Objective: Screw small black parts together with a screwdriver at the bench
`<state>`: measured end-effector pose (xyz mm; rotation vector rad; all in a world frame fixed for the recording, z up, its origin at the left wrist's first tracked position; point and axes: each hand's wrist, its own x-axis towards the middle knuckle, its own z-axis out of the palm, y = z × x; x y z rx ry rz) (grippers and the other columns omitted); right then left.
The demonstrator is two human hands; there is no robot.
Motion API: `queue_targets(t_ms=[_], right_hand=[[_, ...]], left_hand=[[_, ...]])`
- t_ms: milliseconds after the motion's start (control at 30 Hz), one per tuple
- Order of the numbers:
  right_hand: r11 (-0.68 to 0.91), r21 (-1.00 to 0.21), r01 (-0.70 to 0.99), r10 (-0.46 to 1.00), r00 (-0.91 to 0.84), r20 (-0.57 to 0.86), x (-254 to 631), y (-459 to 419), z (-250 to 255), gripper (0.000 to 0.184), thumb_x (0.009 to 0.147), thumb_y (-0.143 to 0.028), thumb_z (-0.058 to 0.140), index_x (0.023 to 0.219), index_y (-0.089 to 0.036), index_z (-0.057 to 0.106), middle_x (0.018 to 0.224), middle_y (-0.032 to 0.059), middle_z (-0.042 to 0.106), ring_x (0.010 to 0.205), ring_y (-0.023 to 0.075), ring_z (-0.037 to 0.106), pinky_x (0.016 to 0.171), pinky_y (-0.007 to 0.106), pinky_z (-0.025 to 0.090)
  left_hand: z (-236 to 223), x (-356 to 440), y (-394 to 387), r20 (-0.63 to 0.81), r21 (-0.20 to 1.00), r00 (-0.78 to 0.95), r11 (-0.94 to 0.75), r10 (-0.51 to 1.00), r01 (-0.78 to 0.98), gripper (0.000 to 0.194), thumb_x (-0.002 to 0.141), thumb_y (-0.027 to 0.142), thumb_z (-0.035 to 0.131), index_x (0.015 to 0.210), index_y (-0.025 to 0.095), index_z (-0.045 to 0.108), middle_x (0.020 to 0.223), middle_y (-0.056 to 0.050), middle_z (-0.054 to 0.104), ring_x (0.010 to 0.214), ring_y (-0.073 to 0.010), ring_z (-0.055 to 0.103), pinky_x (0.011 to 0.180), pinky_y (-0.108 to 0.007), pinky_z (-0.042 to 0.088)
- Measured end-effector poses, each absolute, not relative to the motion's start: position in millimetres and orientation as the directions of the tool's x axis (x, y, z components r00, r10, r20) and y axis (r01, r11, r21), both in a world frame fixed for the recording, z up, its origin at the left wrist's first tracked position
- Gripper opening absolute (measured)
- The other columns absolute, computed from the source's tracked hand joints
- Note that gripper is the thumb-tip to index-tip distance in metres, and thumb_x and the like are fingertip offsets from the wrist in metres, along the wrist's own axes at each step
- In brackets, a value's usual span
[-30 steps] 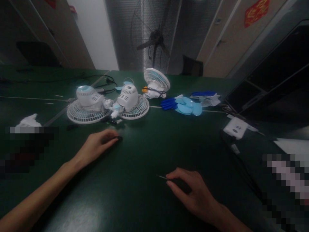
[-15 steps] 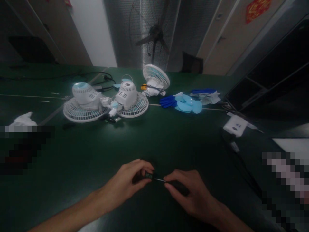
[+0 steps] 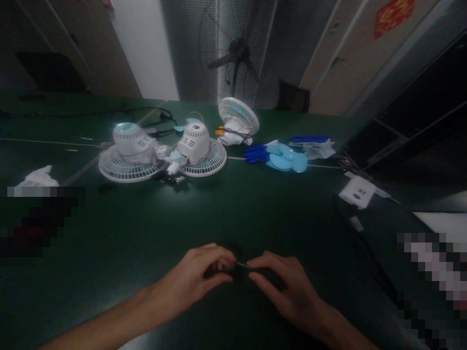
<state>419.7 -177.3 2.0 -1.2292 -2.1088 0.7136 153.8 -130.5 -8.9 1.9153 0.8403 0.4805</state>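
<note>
My left hand is closed, its thumb and fingers pinching a small dark piece with a greenish side. Most of that piece is hidden by the fingers, and its kind cannot be made out. Opposite it, my right hand is wrapped round the dark handle of a screwdriver. Its thin metal shaft points left at the small piece. The tip is too dark to tell whether it touches. Both hands are low over the green table, near its front side.
Two white fan heads lie grille-down at the back left, and another fan leans behind. Light-blue fan blades lie by blue gloves. A white box with a black cable sits at the right.
My left hand has come slightly closer to my right, and less of the screwdriver's shaft shows between them. The small dark piece is more hidden. The whole view has shifted a little.
</note>
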Motion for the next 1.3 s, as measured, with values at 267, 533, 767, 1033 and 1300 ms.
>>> queue_targets(t_ms=[267, 533, 767, 1033, 1300], right_hand=[[0.403, -0.695, 0.596, 0.913, -0.313, 0.261, 427.1, -179.6, -3.1, 0.011, 0.098, -0.028, 0.065, 0.107, -0.026, 0.071, 0.096, 0.0022, 0.08, 0.081, 0.0206, 0.077, 0.072, 0.031, 0.057], [0.381, -0.707, 0.596, 0.921, -0.316, 0.229, 431.4, -180.0, -3.5, 0.015, 0.099, -0.03, 0.064, 0.111, -0.026, 0.071, 0.092, 0.0025, 0.078, 0.077, 0.0198, 0.076, 0.071, 0.03, 0.059], [0.381, -0.703, 0.601, 0.921, -0.314, 0.231, 431.2, -180.7, -5.1, 0.013, 0.098, -0.029, 0.064, 0.109, -0.026, 0.071, 0.094, 0.0013, 0.079, 0.081, 0.0196, 0.077, 0.074, 0.03, 0.058], [0.371, -0.719, 0.587, 0.921, -0.328, 0.208, 430.2, -179.5, -1.0, 0.013, 0.099, -0.028, 0.064, 0.109, -0.026, 0.071, 0.091, 0.0013, 0.078, 0.076, 0.0187, 0.075, 0.071, 0.03, 0.057], [0.366, -0.738, 0.567, 0.921, -0.334, 0.2, 430.5, -179.0, -5.6, 0.013, 0.099, -0.028, 0.064, 0.11, -0.025, 0.07, 0.094, 0.0024, 0.079, 0.08, 0.0188, 0.076, 0.071, 0.029, 0.057]], left_hand=[[-4.4, 142.6, -111.2, 0.122, 0.839, 0.715, -0.457, 0.688, 0.297, 0.02, 0.104, 0.028, 0.057, 0.117, 0.025, 0.072, 0.116, -0.007, 0.073, 0.108, -0.0204, 0.068, 0.095, -0.034, 0.055], [3.0, 37.7, -31.7, 0.192, 0.516, 0.327, -0.378, 0.926, 0.769, 0.034, 0.1, 0.042, 0.056, 0.122, 0.024, 0.074, 0.128, -0.007, 0.072, 0.116, -0.0264, 0.068, 0.106, -0.038, 0.052], [5.5, -42.5, -13.4, 0.236, 0.381, 0.031, -0.122, 0.971, 0.917, 0.043, 0.098, 0.039, 0.053, 0.132, 0.018, 0.068, 0.136, -0.004, 0.069, 0.118, -0.0258, 0.067, 0.109, -0.035, 0.048], [8.1, -46.8, -6.3, 0.196, 0.208, 0.243, -0.283, 0.95, 0.936, 0.049, 0.103, 0.045, 0.045, 0.134, 0.014, 0.067, 0.135, -0.01, 0.065, 0.116, -0.0277, 0.065, 0.105, -0.038, 0.05], [-7.1, -79.2, 13.5, 0.219, 0.237, 0.356, -0.403, 0.909, 0.884, 0.072, 0.095, 0.075, 0.039, 0.122, 0.017, 0.072, 0.131, -0.015, 0.067, 0.117, -0.0316, 0.063, 0.105, -0.045, 0.05]])
